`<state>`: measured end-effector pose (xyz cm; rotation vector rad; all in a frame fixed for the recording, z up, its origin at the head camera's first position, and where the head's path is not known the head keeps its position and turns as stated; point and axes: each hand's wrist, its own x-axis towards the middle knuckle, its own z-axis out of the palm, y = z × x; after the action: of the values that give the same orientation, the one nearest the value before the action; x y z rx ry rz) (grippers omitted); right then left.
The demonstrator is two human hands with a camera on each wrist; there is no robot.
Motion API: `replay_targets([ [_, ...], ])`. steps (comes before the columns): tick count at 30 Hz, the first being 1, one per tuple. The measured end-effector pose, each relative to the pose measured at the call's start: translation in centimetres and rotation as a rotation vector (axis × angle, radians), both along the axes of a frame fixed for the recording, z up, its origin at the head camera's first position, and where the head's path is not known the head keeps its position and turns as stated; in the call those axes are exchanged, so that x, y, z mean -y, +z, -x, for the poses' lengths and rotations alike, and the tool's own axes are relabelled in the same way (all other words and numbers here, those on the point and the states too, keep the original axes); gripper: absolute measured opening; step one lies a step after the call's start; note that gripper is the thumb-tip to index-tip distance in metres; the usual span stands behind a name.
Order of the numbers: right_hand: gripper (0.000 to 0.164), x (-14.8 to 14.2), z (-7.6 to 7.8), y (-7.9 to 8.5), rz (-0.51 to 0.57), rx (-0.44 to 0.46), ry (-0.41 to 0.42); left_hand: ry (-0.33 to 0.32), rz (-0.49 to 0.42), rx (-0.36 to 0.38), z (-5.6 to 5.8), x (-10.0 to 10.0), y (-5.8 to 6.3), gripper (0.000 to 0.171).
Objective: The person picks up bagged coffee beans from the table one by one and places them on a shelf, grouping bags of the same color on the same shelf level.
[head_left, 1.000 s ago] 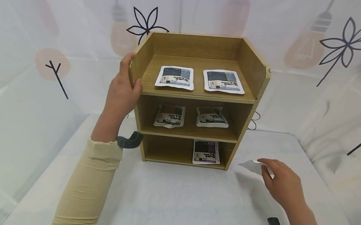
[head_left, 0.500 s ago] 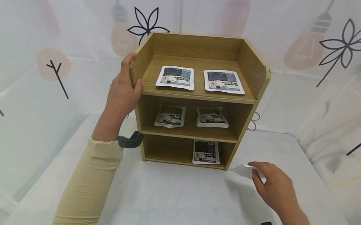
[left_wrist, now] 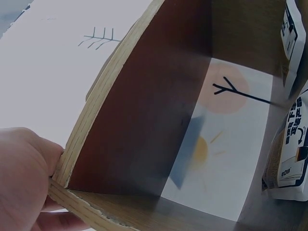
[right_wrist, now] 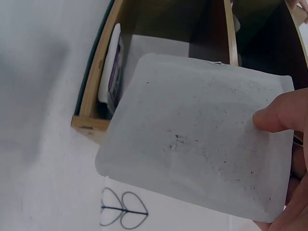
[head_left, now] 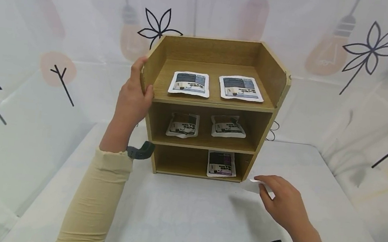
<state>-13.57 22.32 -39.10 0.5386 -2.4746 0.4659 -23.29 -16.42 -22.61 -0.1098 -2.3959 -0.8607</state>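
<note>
A small wooden shelf unit (head_left: pixel 210 69) with three levels stands on the table. My left hand (head_left: pixel 133 98) grips its left side panel, the thumb at the front edge; the left wrist view shows the hand (left_wrist: pixel 26 175) at a panel corner. In my right hand (head_left: pixel 285 202) is a flat white packet (right_wrist: pixel 192 130), pinched by one edge with thumb and fingers. Its plain, dark-specked face shows in the right wrist view. Held above the table, it is just right of the unit's lower right corner. On the bottom level lies one printed packet (head_left: pixel 222 164), toward the right.
Two printed packets, a left one (head_left: pixel 190 83) and a right one (head_left: pixel 241 88), lie on the top level. The middle level holds two more, left (head_left: pixel 183 125) and right (head_left: pixel 228 126). A white patterned sheet (head_left: pixel 83 8) hangs behind the white table (head_left: pixel 181 217).
My right hand has moved left with the white packet, closer to the shelf unit's lower right corner. The left hand keeps its grip, and the packets on the levels have not moved.
</note>
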Motion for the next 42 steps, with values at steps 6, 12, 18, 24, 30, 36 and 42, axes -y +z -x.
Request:
replay_targets([
  [6,0.026,1.0,0.5,-0.4,0.012,-0.028,0.052,-0.005,0.008,-0.025,0.0,-0.1,-0.1,0.064],
  [12,0.025,2.1,1.0,-0.6,0.024,-0.069,0.102,-0.01,0.014,-0.042,0.1,-0.1,0.1,0.064],
  [18,0.025,3.4,1.5,-0.5,0.032,-0.082,0.131,-0.014,0.021,-0.041,0.1,-0.1,0.2,0.063],
  [24,0.027,4.9,2.0,-0.4,0.053,-0.096,0.179,-0.015,0.015,-0.038,0.1,-0.1,0.1,0.064],
  [30,0.027,6.4,2.6,-0.5,0.073,-0.089,0.207,-0.018,0.007,-0.031,0.0,-0.1,0.0,0.064],
  [36,0.027,7.8,3.0,-0.5,0.101,-0.065,0.229,-0.014,0.011,-0.033,0.1,0.1,-0.1,0.063],
  [42,0.026,9.0,3.4,-0.6,0.112,-0.056,0.247,-0.014,0.014,-0.037,0.1,0.1,-0.1,0.064],
])
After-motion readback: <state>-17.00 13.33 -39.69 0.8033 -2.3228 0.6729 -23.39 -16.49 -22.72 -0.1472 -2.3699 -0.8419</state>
